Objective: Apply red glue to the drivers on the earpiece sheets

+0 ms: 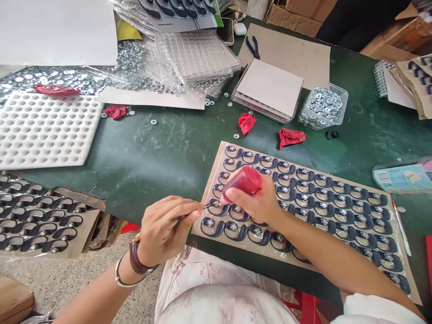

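Note:
My left hand point(167, 227) is pinched shut on a thin metal pick whose tip reaches a washer at the near-left corner of the blister card point(384, 192). My right hand point(258, 200) is shut on a red finger cot point(242, 181), pressing down on the card's left part. The card lies on the green table point(151, 144) and holds rows of dark hook-shaped parts, each with a shiny washer. A watch and a bangle sit on my left wrist.
A white foam tray point(43, 130) with round pockets lies at left, a second filled card point(37, 220) below it. Loose washers point(131, 63), clear blister trays point(195, 56), a washer tub point(322, 107), pliers point(253, 46), red cots point(290, 137) and cardboard boxes lie farther back.

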### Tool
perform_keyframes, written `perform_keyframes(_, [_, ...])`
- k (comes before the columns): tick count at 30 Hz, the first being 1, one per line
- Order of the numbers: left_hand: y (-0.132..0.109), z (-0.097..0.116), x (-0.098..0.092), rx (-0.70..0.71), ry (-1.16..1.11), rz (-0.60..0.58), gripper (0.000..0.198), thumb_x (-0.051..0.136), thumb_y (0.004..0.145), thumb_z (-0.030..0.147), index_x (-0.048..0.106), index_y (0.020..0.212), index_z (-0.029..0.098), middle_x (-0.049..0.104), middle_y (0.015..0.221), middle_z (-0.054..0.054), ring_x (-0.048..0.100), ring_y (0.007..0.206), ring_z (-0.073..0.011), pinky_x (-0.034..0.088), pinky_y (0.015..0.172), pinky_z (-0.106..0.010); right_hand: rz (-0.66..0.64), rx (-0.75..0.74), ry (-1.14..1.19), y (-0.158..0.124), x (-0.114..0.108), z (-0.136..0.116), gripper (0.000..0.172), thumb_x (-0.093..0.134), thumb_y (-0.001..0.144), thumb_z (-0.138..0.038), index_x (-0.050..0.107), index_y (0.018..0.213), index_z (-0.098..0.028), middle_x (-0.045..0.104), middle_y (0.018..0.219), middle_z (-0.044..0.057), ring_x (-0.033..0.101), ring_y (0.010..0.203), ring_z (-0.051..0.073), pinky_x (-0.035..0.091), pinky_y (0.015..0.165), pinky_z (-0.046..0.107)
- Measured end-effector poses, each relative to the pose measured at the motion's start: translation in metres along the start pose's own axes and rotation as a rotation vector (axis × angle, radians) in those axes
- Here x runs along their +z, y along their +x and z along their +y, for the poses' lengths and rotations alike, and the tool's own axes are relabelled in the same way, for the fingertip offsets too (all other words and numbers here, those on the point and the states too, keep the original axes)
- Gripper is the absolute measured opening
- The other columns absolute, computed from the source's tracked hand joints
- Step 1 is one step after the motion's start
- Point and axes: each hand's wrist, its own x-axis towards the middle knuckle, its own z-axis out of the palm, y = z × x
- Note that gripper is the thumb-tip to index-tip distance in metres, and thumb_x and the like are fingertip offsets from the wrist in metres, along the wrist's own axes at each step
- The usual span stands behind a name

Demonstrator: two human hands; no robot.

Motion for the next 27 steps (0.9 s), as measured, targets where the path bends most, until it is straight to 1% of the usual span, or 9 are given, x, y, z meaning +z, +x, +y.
perform_keyframes(2, [-0.013, 0.007, -0.004, 0.094, 0.016, 0.006, 0.012, 0.058, 0.088, 0.010, 0.065, 0.097, 0.013, 0.075, 0.084, -0.005, 0.069, 0.072, -0.0123, 0.057, 0.071, -0.026, -0.018, 0.067, 0.061, -0.002, -0.002, -0.009, 0.023, 0.070, 0.082, -0.043, 0.065, 0.080, -0.021, 0.068, 0.061, 0.000, 0.065, 0.056, 0.015, 0.056, 0.057, 0.029])
perform_keyframes(4, [-0.025, 0.015, -0.009, 0.181, 0.061, -0.021, 0.014, 0.058, 0.089, 0.012, 0.065, 0.100, 0.011, 0.075, 0.086, -0.006, 0.071, 0.077, -0.0140, 0.058, 0.075, -0.028, 0.011, 0.089, 0.077, -0.009, 0.002, -0.011, 0.022, 0.070, 0.083, -0.042, 0.064, 0.081, -0.021, 0.068, 0.061, 0.000, 0.065, 0.056, 0.015, 0.057, 0.057, 0.029])
perform_keyframes(8, [-0.040, 0.027, -0.013, 0.257, 0.134, -0.079, 0.016, 0.053, 0.092, 0.013, 0.066, 0.101, 0.010, 0.075, 0.084, -0.006, 0.072, 0.079, -0.0141, 0.060, 0.076, -0.026, 0.076, 0.046, 0.063, -0.028, 0.018, 0.003, 0.021, 0.068, 0.084, -0.041, 0.062, 0.083, -0.020, 0.067, 0.062, 0.001, 0.065, 0.055, 0.015, 0.057, 0.057, 0.029])
perform_keyframes(11, [-0.044, 0.029, -0.011, 0.280, 0.150, -0.085, 0.016, 0.053, 0.092, 0.013, 0.067, 0.100, 0.009, 0.075, 0.083, -0.007, 0.072, 0.079, -0.0148, 0.060, 0.075, -0.026, 0.087, -0.014, -0.003, -0.036, 0.026, 0.015, 0.023, 0.071, 0.080, -0.041, 0.063, 0.084, -0.020, 0.068, 0.067, 0.002, 0.067, 0.059, 0.016, 0.058, 0.058, 0.029])
perform_keyframes(14, [-0.045, 0.029, -0.010, 0.309, 0.191, -0.111, 0.015, 0.056, 0.091, 0.013, 0.068, 0.098, 0.008, 0.075, 0.084, -0.008, 0.072, 0.080, -0.0161, 0.061, 0.075, -0.027, 0.054, -0.031, -0.028, -0.039, 0.028, 0.021, 0.023, 0.072, 0.079, -0.040, 0.063, 0.089, -0.021, 0.070, 0.071, 0.003, 0.069, 0.065, 0.017, 0.059, 0.061, 0.029])
perform_keyframes(16, [-0.046, 0.030, -0.010, 0.324, 0.216, -0.119, 0.014, 0.057, 0.090, 0.012, 0.069, 0.097, 0.007, 0.075, 0.085, -0.008, 0.072, 0.081, -0.0165, 0.061, 0.077, -0.028, 0.042, -0.056, -0.050, -0.039, 0.028, 0.022, 0.024, 0.072, 0.079, -0.041, 0.063, 0.090, -0.021, 0.071, 0.073, 0.004, 0.069, 0.066, 0.018, 0.059, 0.062, 0.029])
perform_keyframes(20, [-0.048, 0.033, -0.010, 0.314, 0.213, -0.120, 0.014, 0.058, 0.091, 0.012, 0.070, 0.095, 0.005, 0.076, 0.086, -0.009, 0.072, 0.082, -0.0163, 0.060, 0.077, -0.029, 0.041, -0.167, -0.113, -0.038, 0.030, 0.023, 0.025, 0.074, 0.077, -0.039, 0.063, 0.090, -0.020, 0.070, 0.073, 0.003, 0.067, 0.061, 0.016, 0.057, 0.059, 0.028])
perform_keyframes(24, [-0.047, 0.033, -0.009, 0.301, 0.207, -0.129, 0.014, 0.059, 0.090, 0.011, 0.070, 0.096, 0.005, 0.076, 0.087, -0.010, 0.072, 0.083, -0.0164, 0.060, 0.077, -0.029, 0.088, -0.298, -0.203, -0.036, 0.030, 0.023, 0.021, 0.075, 0.077, -0.034, 0.062, 0.087, -0.020, 0.070, 0.076, 0.003, 0.066, 0.060, 0.015, 0.056, 0.057, 0.027])
perform_keyframes(27, [-0.045, 0.033, -0.010, 0.300, 0.210, -0.138, 0.014, 0.058, 0.091, 0.012, 0.069, 0.097, 0.006, 0.076, 0.086, -0.009, 0.072, 0.082, -0.0164, 0.061, 0.075, -0.029, 0.119, -0.294, -0.229, -0.035, 0.029, 0.021, 0.018, 0.074, 0.078, -0.032, 0.062, 0.083, -0.020, 0.070, 0.074, 0.002, 0.067, 0.062, 0.015, 0.055, 0.059, 0.027])
